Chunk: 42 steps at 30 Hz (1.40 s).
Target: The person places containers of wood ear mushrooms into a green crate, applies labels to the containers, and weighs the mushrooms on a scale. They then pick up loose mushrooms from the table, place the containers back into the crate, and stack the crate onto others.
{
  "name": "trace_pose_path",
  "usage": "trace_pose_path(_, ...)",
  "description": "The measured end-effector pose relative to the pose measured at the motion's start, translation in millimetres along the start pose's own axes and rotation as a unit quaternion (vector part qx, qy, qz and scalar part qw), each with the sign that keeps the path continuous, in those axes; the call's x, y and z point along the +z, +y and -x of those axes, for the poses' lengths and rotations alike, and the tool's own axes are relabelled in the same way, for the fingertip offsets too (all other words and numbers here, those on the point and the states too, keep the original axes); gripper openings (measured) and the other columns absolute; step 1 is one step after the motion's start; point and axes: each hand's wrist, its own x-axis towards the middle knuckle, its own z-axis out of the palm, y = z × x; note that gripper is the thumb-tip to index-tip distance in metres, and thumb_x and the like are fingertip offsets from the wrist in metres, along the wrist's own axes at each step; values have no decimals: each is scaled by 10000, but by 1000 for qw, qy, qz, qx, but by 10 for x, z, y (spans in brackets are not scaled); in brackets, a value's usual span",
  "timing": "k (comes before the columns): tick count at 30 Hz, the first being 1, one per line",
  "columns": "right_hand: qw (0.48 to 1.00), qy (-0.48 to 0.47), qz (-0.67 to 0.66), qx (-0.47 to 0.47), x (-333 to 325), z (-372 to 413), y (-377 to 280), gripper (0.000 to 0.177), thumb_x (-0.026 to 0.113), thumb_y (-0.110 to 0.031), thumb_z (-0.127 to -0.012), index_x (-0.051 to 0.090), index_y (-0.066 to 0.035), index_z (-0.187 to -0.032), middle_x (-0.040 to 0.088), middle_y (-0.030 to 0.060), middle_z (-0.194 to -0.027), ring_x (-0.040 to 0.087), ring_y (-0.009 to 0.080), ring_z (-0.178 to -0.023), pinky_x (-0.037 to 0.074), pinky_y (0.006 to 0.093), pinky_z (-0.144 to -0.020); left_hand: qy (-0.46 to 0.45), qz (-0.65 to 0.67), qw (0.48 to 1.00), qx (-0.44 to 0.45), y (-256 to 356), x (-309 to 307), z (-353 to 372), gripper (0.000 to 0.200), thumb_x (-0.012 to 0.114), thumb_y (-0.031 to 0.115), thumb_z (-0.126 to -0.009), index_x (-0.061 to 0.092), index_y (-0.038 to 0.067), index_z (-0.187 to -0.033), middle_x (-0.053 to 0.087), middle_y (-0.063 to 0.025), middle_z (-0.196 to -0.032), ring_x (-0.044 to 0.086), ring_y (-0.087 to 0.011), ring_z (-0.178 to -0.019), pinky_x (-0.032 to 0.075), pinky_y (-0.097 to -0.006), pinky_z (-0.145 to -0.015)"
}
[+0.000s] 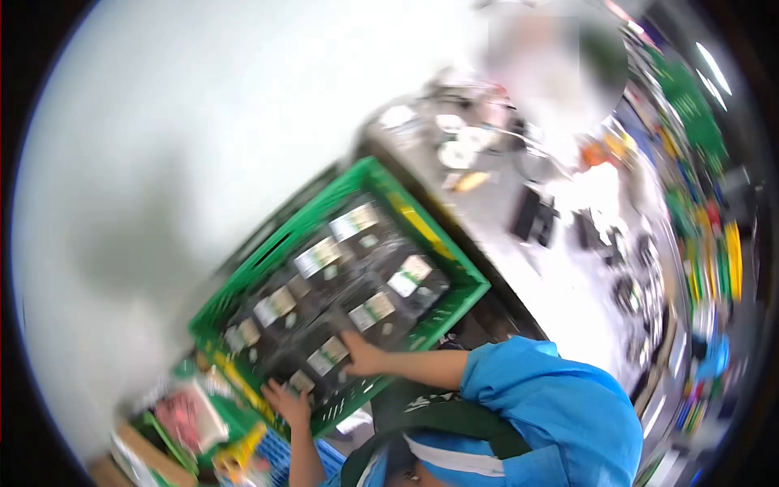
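A green plastic crate (268,258) stands tilted in the view, in front of my body. Inside it lie several dark packs (369,268) with shiny, clear-looking tops and white labels. My left hand (288,404) is at the crate's near left corner, fingers spread beside a labelled pack (302,381). Further right, my right hand (363,355) reaches over the near side into the crate. Its fingers are apart against a labelled pack (327,355); blur hides exactly how they touch it. I see nothing held in either hand.
A metal worktable (503,243) runs along the crate's right side, bearing white round items (458,152) and a black box (533,216). A person, blurred, is at its far end. Lower left are a blue basket (280,458) and mixed packages (191,418). A white wall (203,105) rises behind.
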Motion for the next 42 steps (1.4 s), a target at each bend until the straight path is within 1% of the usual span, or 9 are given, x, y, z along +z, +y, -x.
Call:
trace_pose_path(6,965,253,-70,-27,-1712,1558,-176,510,631,-247,-749,457,-54,-1187,518,133,-1168,533,284,-1031,414,350,-897,40,141,909,390,1882,-214,-19,377,563,51,-751,491,-13,-1116,454,-188,-1172,423,-338,-1095,382,-398,-876)
trace_pose_path(12,571,796,105,173,-3973,3889,2572,573,685,-224,-723,434,-23,-1197,516,178,-1150,514,308,-1038,419,345,-847,-348,239,724,546,4785,838,1279,441,574,65,-800,424,-13,-1207,606,-112,-947,579,-171,-869,447,-286,-785)
trace_pose_path(18,653,616,43,438,-5309,5276,3565,804,694,-432,-654,364,-15,-1258,467,204,-1208,445,336,-1119,362,372,-933,-351,200,815,415,6808,2761,1957,786,678,297,-735,244,-44,-1295,556,-173,-1049,573,-205,-866,459,-316,-752)
trace_pose_path(22,746,566,-56,345,-5171,5127,3805,816,658,-488,-662,375,0,-1252,500,239,-1160,490,345,-1079,403,402,-895,-278,181,787,521,7454,3523,1849,804,670,216,-760,165,-20,-1339,536,-115,-957,566,-162,-749,467,-263,-628)
trace_pose_path(28,660,678,-154,284,-3288,5278,2861,743,694,-279,-688,309,15,-1252,426,247,-1108,457,381,-1007,388,415,-865,-580,156,683,416,6537,2556,2302,749,621,9,-739,170,-17,-1337,475,-171,-1179,520,-211,-1012,419,-322,-859)
trace_pose_path(32,688,644,-218,252,-2369,5705,2776,708,705,-298,-686,362,56,-1194,440,237,-1077,443,342,-1012,363,411,-880,-379,-54,733,562,6510,2235,2866,750,638,50,-727,195,-10,-1331,460,-179,-1196,495,-279,-1059,378,-367,-916)
trace_pose_path(33,645,659,-255,290,-2508,6114,2779,718,707,-299,-689,363,66,-1203,443,243,-1103,434,343,-1056,355,415,-904,-177,-87,702,685,6681,2314,3030,750,649,74,-721,213,-11,-1324,459,-190,-1196,481,-308,-1077,358,-384,-936)
trace_pose_path(38,46,805,-19,591,-2594,8342,4051,785,667,-458,-688,374,22,-1236,415,226,-1228,358,350,-1167,294,432,-971,-329,-61,667,666,7850,3249,4392,795,719,269,-665,305,-46,-1266,538,-201,-1086,516,-309,-1027,391,-362,-883)
trace_pose_path(42,301,721,8,624,-2763,8875,4480,895,644,-583,-637,368,-20,-1275,405,209,-1277,394,327,-1182,322,408,-964,-582,-173,586,537,8006,4120,4641,680,757,284,-632,451,-37,-1148,594,-142,-977,581,-247,-862,443,-324,-773)
